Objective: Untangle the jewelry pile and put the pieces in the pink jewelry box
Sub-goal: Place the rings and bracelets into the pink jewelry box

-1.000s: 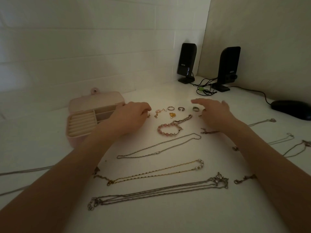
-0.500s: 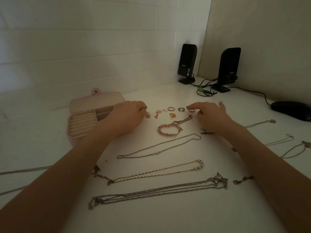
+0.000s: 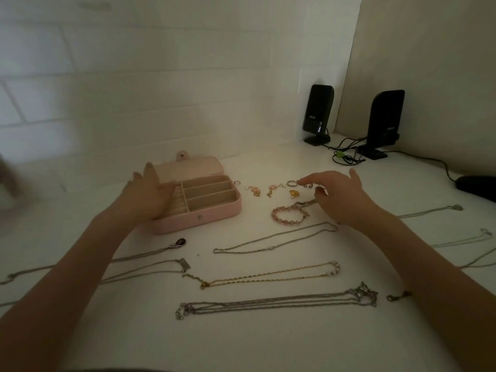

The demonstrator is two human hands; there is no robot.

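The pink jewelry box [image 3: 204,220] lies open on the white table, lid flat behind it, its right compartments showing nothing inside. My left hand [image 3: 146,194] hovers over the box's left section with fingers straight. My right hand [image 3: 341,194] reaches over a row of small rings [image 3: 292,183], index finger pointing at them and holding nothing I can see. Two pink earrings [image 3: 253,189], a gold piece [image 3: 294,194] and a pink bead bracelet [image 3: 287,216] lie between box and hand. Nearer me lie a silver chain [image 3: 273,241], a gold chain [image 3: 268,276] and a multi-strand chain [image 3: 276,302], all laid out separately.
A pendant necklace [image 3: 180,241] and other chains run under my left forearm. More thin necklaces [image 3: 429,210] lie at the right. Two black speakers [image 3: 318,114] with cables [image 3: 346,155] stand in the far corner, and a black mouse [image 3: 477,186] sits at the right edge.
My left hand left the spot beside the earrings and moved onto the box, which now sits closer to the small pieces. My right hand shifted slightly left along the rings.
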